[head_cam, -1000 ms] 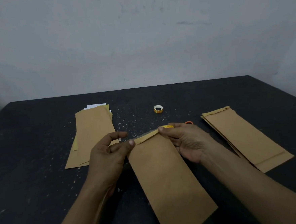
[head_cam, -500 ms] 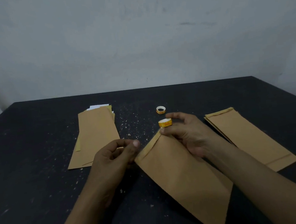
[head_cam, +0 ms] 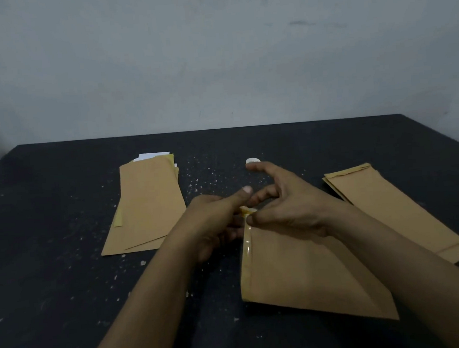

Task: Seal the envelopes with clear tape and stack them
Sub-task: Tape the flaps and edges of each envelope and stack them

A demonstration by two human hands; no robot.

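Since the table point(head_cam: 64, 239) is speckled with pale crumbs, grit could get under any tape that touches it, so the sticky side should stay off the surface. Lying in front of the person with its flap edge down its left side, the envelope point(head_cam: 306, 271) is pinned at one corner only; a sideways tug would likely swing it and skew the seal. The left stack point(head_cam: 146, 206) lies fanned, and an envelope dropped on it carelessly could spread it further; the right stack point(head_cam: 388, 211) lies well apart. The right hand point(head_cam: 290, 205) has its fingers spread and its thumb pressed on the envelope's far flap corner. The left hand point(head_cam: 213, 226) has its thumb raised and its fingers curled toward the roll; whether they grip it I cannot tell. The tape point(head_cam: 247, 251) runs glossy along the flap edge and looks uneven in places, so bubbles may weaken the seal unless it is rubbed flat. The roll point(head_cam: 244, 209) shows between the hands at that corner; a rough tear there could lift the strip or rip the paper. A spare roll point(head_cam: 252, 160) sits just behind the right index fingertip and could be knocked away
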